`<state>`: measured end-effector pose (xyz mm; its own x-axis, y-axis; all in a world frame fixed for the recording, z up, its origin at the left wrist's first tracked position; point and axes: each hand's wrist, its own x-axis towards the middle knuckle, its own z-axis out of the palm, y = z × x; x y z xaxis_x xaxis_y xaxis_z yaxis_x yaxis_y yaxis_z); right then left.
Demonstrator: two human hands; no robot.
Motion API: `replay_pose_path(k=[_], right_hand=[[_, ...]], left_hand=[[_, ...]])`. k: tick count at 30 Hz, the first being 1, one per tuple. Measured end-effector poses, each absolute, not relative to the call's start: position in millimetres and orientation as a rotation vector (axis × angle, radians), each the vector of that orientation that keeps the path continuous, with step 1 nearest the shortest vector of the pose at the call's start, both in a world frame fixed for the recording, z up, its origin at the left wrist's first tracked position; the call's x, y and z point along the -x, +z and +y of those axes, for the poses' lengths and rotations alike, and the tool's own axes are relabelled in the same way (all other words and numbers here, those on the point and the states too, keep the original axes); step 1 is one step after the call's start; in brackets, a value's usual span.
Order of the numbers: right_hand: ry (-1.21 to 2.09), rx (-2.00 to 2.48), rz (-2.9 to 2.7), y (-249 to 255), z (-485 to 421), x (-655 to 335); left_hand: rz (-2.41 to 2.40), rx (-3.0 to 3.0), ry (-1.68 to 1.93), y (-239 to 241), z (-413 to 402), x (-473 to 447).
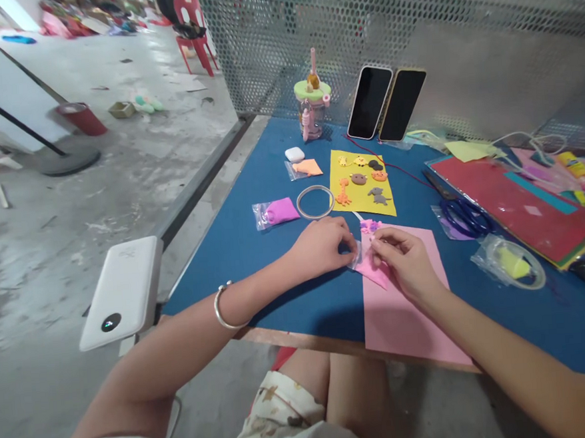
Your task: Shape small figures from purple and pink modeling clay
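Note:
My left hand [327, 246] is closed at the clear edge of a small plastic packet with a bright pink filling [371, 275]. My right hand [403, 256] pinches with thumb and forefinger just above that packet; whatever is between the fingertips is too small to make out. Under the packet and right hand lies a pink paper sheet [413, 324]. Small pink and purple pieces [371, 225] cluster at its top left corner. Beyond my hands is a yellow card [339, 206] bearing several clay-like animal figures. A pale ring [315, 202] rests near my left hand.
A magenta packet [282, 211] and an orange packet [309, 168] lie left. Two phones [370, 101] and a lidded cup [314, 114] stand at the mesh panel. Scissors [465, 217] and coloured sheets [516, 197] occupy the right. A power bank [122, 291] sits beside the table's left edge.

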<state>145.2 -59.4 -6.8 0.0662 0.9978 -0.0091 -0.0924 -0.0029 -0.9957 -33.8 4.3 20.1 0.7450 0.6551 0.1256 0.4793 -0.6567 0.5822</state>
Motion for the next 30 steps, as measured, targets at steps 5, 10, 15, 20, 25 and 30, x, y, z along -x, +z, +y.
replay_pose_path(k=[5, 10, 15, 20, 25, 30], right_hand=[[1.200, 1.176, -1.090, -6.6, -58.7, -145.4], [1.207, 1.158, -1.083, -7.6, -59.1, -145.2], [1.210, 1.160, -1.084, -6.9, -59.6, -145.0], [1.217, 1.163, -1.079, -6.6, -59.3, -145.4], [1.220, 1.181, -1.091, -8.8, -59.4, -148.0], [1.243, 1.169, -1.082, -6.8, -60.1, -147.7]], left_hand=[[0.879, -2.383, 0.475, 9.8, 2.6, 26.9], [0.902, -2.367, 0.455, 6.6, -2.3, 24.3], [0.916, -2.351, 0.472, 5.2, -5.2, 23.1], [0.911, -2.336, 0.492, 4.0, -6.0, 21.4], [0.893, -2.365, 0.486, 4.7, -6.7, 20.3], [0.864, -2.414, 0.484, 4.8, -6.0, 20.9]])
